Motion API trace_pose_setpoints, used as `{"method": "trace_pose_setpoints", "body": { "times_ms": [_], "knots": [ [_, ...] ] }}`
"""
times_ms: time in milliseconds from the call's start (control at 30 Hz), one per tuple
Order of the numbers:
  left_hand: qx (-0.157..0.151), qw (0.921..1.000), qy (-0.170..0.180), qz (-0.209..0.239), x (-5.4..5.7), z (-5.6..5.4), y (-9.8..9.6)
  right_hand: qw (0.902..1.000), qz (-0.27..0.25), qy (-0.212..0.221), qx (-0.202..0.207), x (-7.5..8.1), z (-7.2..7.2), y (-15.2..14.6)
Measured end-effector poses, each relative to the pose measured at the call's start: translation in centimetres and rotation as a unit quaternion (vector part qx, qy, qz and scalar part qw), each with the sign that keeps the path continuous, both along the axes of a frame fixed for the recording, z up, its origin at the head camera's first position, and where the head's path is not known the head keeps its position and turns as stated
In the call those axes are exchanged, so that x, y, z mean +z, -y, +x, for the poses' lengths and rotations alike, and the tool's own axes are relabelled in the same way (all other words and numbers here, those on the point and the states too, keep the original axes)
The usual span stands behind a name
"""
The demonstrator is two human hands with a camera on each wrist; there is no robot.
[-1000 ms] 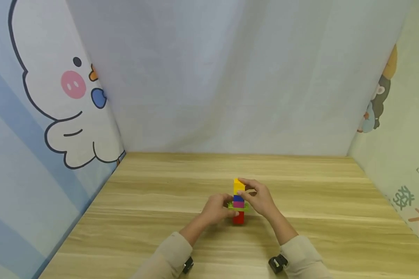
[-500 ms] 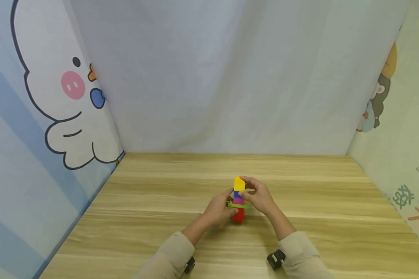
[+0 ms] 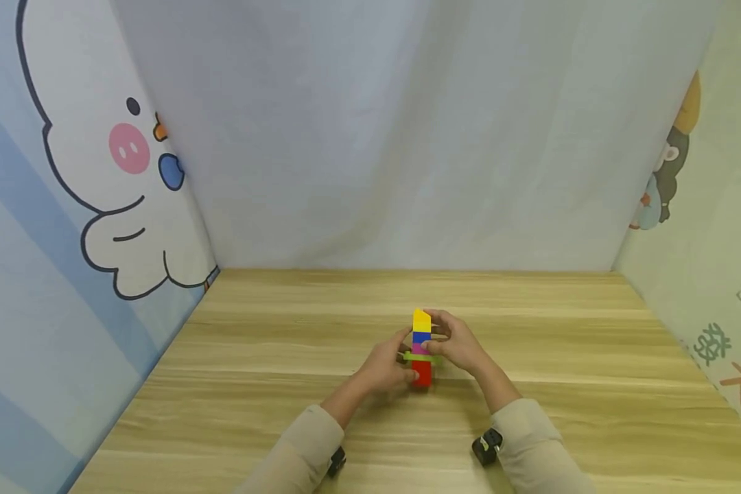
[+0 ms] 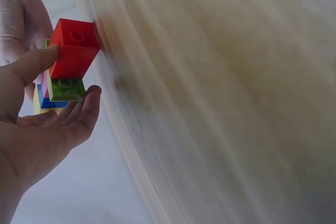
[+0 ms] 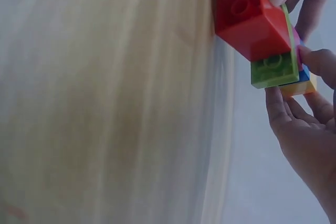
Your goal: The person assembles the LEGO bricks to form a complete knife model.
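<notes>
A small tower of toy building blocks stands upright between my hands in the head view. From the bottom up it has a red block, a wider green plate, a pink block, a blue block and a slope-topped yellow block. My left hand grips the tower low, its thumb on the red block. My right hand pinches it higher, thumb at the pink block and fingers behind. Both wrist views show the red block's underside, with the green plate jutting out above it.
The wood-grain table spreads around both hands. A pale curtain hangs behind it, with printed cloth on the left and more printed cloth on the right. Black wrist cameras sit below the sleeves.
The tower has shifted slightly up in the head view. My right thumb has slid down from the yellow block to the pink one, and my left thumb from the green plate to the red block.
</notes>
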State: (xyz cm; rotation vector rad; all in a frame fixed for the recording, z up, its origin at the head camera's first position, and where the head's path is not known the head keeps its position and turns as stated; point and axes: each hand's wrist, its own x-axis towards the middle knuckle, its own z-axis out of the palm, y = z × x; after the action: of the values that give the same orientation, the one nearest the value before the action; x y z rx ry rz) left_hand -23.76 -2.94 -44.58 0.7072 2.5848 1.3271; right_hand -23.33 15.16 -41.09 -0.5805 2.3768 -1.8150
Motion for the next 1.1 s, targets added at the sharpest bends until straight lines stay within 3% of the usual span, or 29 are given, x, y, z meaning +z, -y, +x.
{"method": "trace_pose_setpoints", "body": {
  "times_ms": [367,600,667,1100],
  "knots": [
    [0.014,0.9981,0.046,0.038,0.1,-0.7,0.2,0.9995,0.014,0.030,0.000,-0.1,-0.8,-0.6],
    [0.028,0.9964,0.067,0.043,0.0,-1.2,0.2,0.9990,-0.006,0.045,0.000,-3.4,-3.4,-1.5],
    [0.030,0.9961,0.073,0.040,0.0,-1.3,0.3,0.9987,-0.010,0.051,0.003,-3.7,-3.6,-1.5],
    [0.034,0.9938,0.100,0.036,0.0,-1.9,0.7,0.9976,0.045,0.051,-0.010,-4.1,-4.2,-1.6]
  ]
}}
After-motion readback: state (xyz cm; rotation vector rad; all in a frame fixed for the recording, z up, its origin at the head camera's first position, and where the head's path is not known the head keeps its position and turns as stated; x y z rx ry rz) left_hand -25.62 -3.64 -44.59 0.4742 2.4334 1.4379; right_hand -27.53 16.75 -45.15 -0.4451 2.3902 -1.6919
